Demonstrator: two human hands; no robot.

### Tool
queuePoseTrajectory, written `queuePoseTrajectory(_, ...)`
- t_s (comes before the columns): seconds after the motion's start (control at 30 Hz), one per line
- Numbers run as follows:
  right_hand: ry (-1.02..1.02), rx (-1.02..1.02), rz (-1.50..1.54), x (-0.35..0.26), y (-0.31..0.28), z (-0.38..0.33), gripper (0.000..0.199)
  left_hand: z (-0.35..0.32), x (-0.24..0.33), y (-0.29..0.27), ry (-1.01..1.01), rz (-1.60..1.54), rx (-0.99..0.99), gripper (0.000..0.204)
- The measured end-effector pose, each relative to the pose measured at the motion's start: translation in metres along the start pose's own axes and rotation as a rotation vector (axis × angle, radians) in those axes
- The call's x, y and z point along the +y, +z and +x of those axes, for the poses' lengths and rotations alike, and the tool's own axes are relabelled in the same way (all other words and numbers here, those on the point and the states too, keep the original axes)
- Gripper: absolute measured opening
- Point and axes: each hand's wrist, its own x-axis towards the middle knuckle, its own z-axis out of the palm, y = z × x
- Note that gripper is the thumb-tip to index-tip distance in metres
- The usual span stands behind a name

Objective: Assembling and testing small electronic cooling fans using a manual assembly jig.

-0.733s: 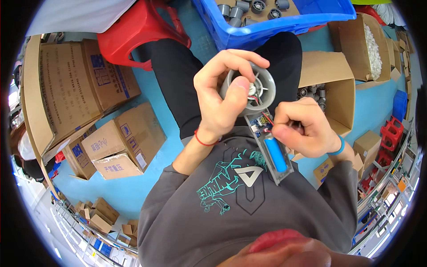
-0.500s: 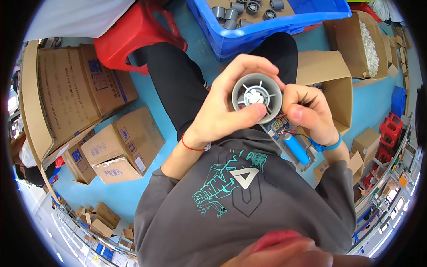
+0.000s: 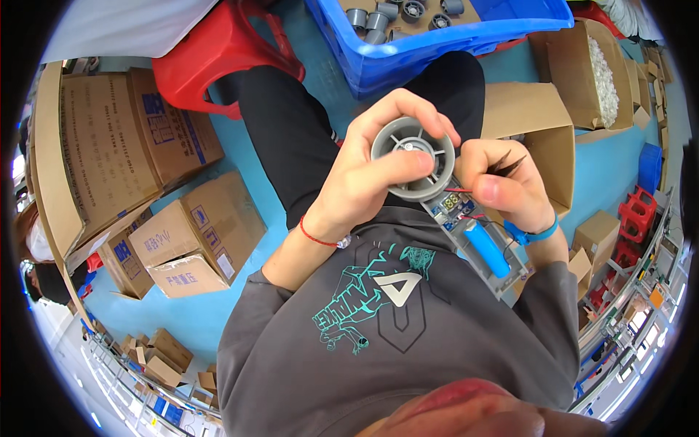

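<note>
My left hand point(image 3: 364, 171) is wrapped round a grey fan housing point(image 3: 382, 183), a short open tube with spokes running to a round hub. Its thumb lies across the spokes beside the hub. Close by on the right, my right hand point(image 3: 513, 182) is closed, with a red wire point(image 3: 459, 191) running to its thumb and fingertips. Dark pointed prongs point(image 3: 507, 164) stick out of that fist; their kind is unclear. Below the hands is a narrow grey casing point(image 3: 502, 290) holding a circuit board point(image 3: 451, 205) with a small lit display and a blue cylindrical battery point(image 3: 486, 250).
A blue bin point(image 3: 466, 38) ahead holds several grey fan tubes point(image 3: 376, 22). A red stool point(image 3: 196, 58) and cardboard boxes point(image 3: 218, 226) stand at left. An open carton point(image 3: 535, 109) is just right of my knees; another box point(image 3: 575, 69) holds white pieces.
The fan housing has shifted slightly left and tilted, and the hub, which looked white before, now looks grey. More of the casing and battery shows below my right hand.
</note>
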Motion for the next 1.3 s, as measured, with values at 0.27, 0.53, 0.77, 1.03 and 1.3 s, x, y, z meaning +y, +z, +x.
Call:
queuePoseTrajectory(0.27, 0.057, -0.072, 0.093, 0.009, -0.007, -0.003, 0.024, -0.005, -0.001, -0.004, -0.113, -0.258, -0.083, 0.029)
queuePoseTrajectory(0.53, -0.025, 0.134, -0.380, -0.007, -0.008, -0.004, 0.061, -0.001, 0.010, -0.017, -0.039, 0.001, 0.029, 0.036)
queuePoseTrajectory(0.77, 0.032, -0.234, -0.700, -0.047, -0.017, 0.006, 0.027, 0.008, 0.027, -0.018, 0.018, 0.288, 0.033, 0.041)
queuePoseTrajectory(1.03, 0.109, -0.420, -0.933, -0.057, -0.016, 0.023, 0.018, 0.014, 0.025, -0.018, -0.020, 0.320, -0.002, 0.040)
queuePoseTrajectory(1.3, 0.230, -0.448, -0.867, -0.065, -0.019, 0.031, 0.017, 0.015, 0.024, -0.022, -0.047, 0.315, -0.036, 0.039)
